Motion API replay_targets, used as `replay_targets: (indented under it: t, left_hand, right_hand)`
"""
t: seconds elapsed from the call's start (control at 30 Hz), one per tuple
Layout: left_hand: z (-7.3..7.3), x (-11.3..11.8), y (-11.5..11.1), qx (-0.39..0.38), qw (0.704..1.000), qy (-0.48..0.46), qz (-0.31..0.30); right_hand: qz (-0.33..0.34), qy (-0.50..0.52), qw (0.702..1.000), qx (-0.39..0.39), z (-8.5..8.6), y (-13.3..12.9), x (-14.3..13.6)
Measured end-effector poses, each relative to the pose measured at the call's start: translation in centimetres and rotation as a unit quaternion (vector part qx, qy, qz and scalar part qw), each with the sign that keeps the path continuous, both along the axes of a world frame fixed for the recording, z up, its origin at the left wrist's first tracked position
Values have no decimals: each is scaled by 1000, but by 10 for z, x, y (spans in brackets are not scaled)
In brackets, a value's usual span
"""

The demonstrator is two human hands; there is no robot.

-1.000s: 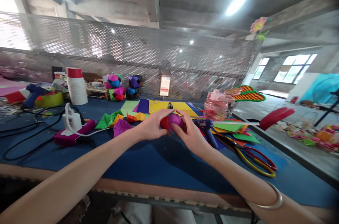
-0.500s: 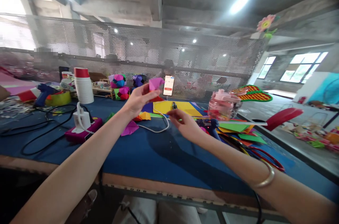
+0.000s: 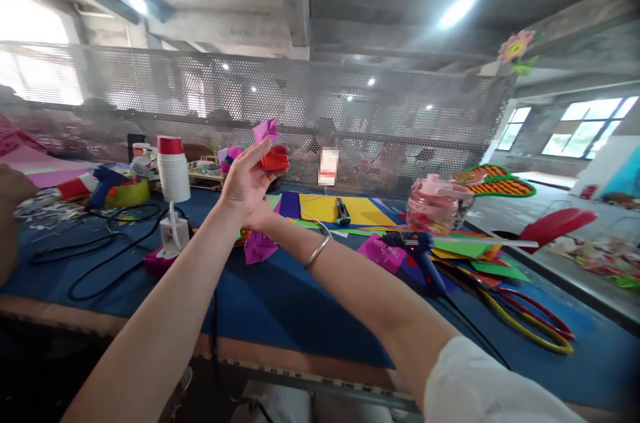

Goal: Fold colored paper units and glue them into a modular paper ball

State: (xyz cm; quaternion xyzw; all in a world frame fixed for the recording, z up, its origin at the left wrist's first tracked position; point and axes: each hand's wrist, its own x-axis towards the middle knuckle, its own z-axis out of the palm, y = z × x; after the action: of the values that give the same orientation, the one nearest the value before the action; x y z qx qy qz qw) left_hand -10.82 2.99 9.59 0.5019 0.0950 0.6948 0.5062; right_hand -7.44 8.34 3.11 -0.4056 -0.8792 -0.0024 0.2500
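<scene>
Our left hand point(image 3: 244, 181) is raised to the left of a yellow sheet point(image 3: 373, 211) on a blue table point(image 3: 300, 309), fingers curled, gripping purple folded paper point(image 3: 265, 131) and red-orange folded paper point(image 3: 276, 158); we cannot tell whether the two are joined. Our right hand point(image 3: 257, 213) is partly behind the left wrist, also left of the sheet, near a loose purple piece point(image 3: 259, 248); its fingers are hidden, so we cannot tell their spread or hold. We judge the folded paper light, stiff along its creases but easily crushed, best pinched gently at a folded edge.
</scene>
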Motion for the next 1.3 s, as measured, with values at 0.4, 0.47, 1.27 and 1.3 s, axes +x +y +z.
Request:
replay_targets:
  t: [0.4,0.47,1.27,1.3]
  left_hand:
    - [0,3,-5,38,998,44,22]
    - [-3,10,-6,38,997,68,28]
    - [-76,82,-12,-87,943,291,-133]
    - [-76,81,-10,-81,944,293,-131]
  right_hand:
    - [-42,282,950,-127,18,-18,80]
    - [-45,333,932,-138,17,-24,116]
    - [32,379,924,-29,-16,-94,221]
    - [46,391,918,-56,-14,-97,219]
